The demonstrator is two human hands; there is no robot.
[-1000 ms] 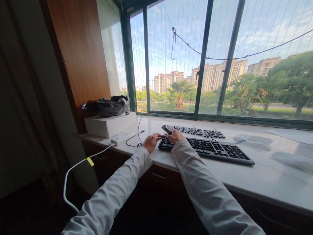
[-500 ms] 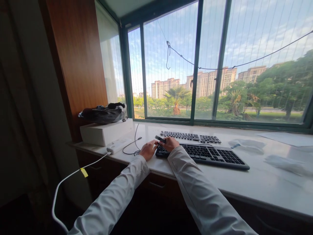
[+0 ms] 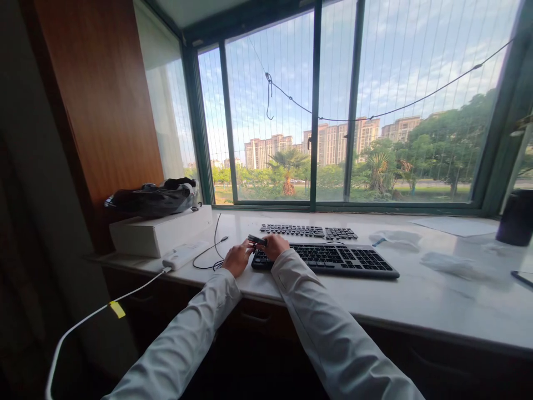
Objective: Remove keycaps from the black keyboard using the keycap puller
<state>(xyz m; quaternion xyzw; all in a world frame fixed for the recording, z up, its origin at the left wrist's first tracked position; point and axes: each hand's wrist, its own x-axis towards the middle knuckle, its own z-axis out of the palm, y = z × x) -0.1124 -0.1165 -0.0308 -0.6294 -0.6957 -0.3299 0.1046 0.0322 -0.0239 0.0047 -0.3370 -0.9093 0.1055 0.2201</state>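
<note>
A black keyboard [image 3: 353, 261] lies on the white countertop, and its key area looks like a grid of dark squares. My right hand [image 3: 275, 246] is over its left end, closed around a small dark, flat tool [image 3: 257, 240] whose exact kind is unclear. Close beside it, my left hand [image 3: 237, 259] has its fingers bent together near the tool, at the keyboard's left edge; anything between those fingertips is too small to make out. Behind the keyboard, black keycaps [image 3: 293, 230] are laid out in rows, with a smaller group [image 3: 341, 233] to their right.
Left of my hands lie a black cable [image 3: 204, 266] and a white power strip [image 3: 181, 255]. A white box [image 3: 156, 233] carries a dark bag [image 3: 152, 199]. Clear plastic bags [image 3: 449, 265] and a dark cylinder [image 3: 516, 218] are on the right. A window backs the counter.
The view has turned to the right, so everything appears shifted left and the dark cylinder has come into view. Both hands stay at the keyboard's left end, with the tool still in my right hand.
</note>
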